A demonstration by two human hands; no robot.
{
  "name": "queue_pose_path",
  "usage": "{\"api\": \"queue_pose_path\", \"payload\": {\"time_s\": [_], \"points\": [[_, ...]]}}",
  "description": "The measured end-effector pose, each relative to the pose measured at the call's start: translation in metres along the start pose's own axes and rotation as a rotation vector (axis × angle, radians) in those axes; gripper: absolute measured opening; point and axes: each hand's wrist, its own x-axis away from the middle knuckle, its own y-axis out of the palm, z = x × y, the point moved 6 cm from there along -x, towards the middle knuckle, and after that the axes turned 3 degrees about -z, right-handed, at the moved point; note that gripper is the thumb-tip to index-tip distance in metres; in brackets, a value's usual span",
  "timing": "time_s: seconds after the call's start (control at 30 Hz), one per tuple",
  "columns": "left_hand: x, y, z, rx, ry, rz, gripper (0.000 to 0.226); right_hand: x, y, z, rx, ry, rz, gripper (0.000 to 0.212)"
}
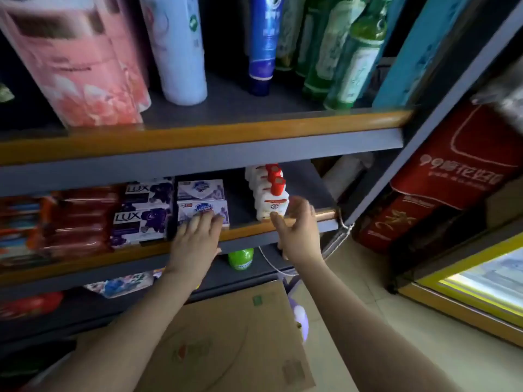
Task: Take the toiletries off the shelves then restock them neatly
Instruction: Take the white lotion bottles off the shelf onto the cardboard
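reaching with both hands to the front edge of the middle shelf [249, 230], a grey board with an orange wooden lip. left hand [195, 239] lying flat with straight fingers on the front of the lower purple-white soap box [202, 212], which sits at the front edge under a second same box [201, 189]. fingers are not curled around it, only touching. right hand [297, 224] half open, thumb and fingers loosely bent toward the front white bottle with red cap [273, 203], close at its right side and low front; cannot tell for sure if the fingers press it or stay just beside. behind this bottle, more white bottles [260, 179] of the same kind in a row going to the back of the shelf, near its right end.

left of the soap boxes, two purple lux boxes [141, 222] stacked, then dark red packs [82, 219], blurred, toward the left end. between soap boxes and bottles, a bare strip of shelf.

on the upper shelf [198, 137]: pink wrapped paper rolls [76, 63] at left, a white spray can [178, 49], a blue tube [263, 43] and green bottles [345, 58] toward the right end.

under the middle shelf, a green round cap [240, 258]; below, a flat cardboard box [235, 340] on the floor.
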Motion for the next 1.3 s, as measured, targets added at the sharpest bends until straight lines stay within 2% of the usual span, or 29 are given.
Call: {"api": "queue_pose_path", "payload": {"time_s": [0.07, 0.2, 0.33, 0.43, 0.53, 0.63, 0.73, 0.83, 0.9, 0.97, 1.03, 1.2, 1.3], "points": [[-0.004, 0.007, -0.005, 0.002, 0.009, 0.007, 0.093, -0.009, 0.003, -0.01, 0.052, -0.024, 0.045, 0.049], [0.0, 0.017, -0.008, -0.016, 0.071, 0.129, 0.086, -0.023, 0.015, -0.014, 0.172, 0.009, 0.094, 0.063], [-0.002, 0.02, -0.01, 0.003, 0.074, 0.146, 0.093, -0.033, 0.026, -0.011, 0.113, 0.101, 0.14, 0.075], [-0.001, 0.021, -0.011, 0.02, 0.077, 0.142, 0.093, -0.035, 0.031, -0.008, 0.081, 0.195, 0.206, 0.063], [0.0, 0.019, -0.013, 0.07, 0.083, 0.145, 0.088, -0.034, 0.031, -0.007, 0.022, 0.2, 0.241, 0.046], [-0.003, 0.01, -0.016, 0.149, 0.054, 0.1, 0.075, -0.021, 0.02, -0.007, -0.175, 0.185, 0.246, 0.042], [-0.005, -0.011, -0.007, 0.415, 0.0, 0.09, 0.064, 0.003, 0.002, -0.011, -0.313, 0.108, 0.215, 0.034], [0.002, -0.038, 0.014, 0.899, -0.126, 0.019, 0.06, 0.027, -0.006, -0.009, -0.494, 0.081, 0.068, 0.022], [0.009, -0.05, 0.037, 1.062, -0.109, -0.042, 0.052, 0.042, -0.008, -0.003, -0.55, 0.126, -0.016, 0.038], [0.018, -0.053, 0.058, 1.143, -0.087, -0.136, 0.04, 0.058, -0.016, 0.003, -0.508, 0.176, -0.05, 0.055], [0.024, -0.056, 0.072, 1.145, -0.139, -0.188, 0.033, 0.07, -0.028, 0.005, -0.441, 0.182, -0.077, 0.056], [0.034, -0.063, 0.103, 1.288, -0.253, -0.283, 0.024, 0.082, -0.065, 0.009, -0.392, 0.13, -0.203, 0.016], [0.036, -0.07, 0.123, 1.482, -0.314, -0.344, 0.022, 0.082, -0.091, 0.003, -0.326, 0.027, -0.294, 0.016]]}}
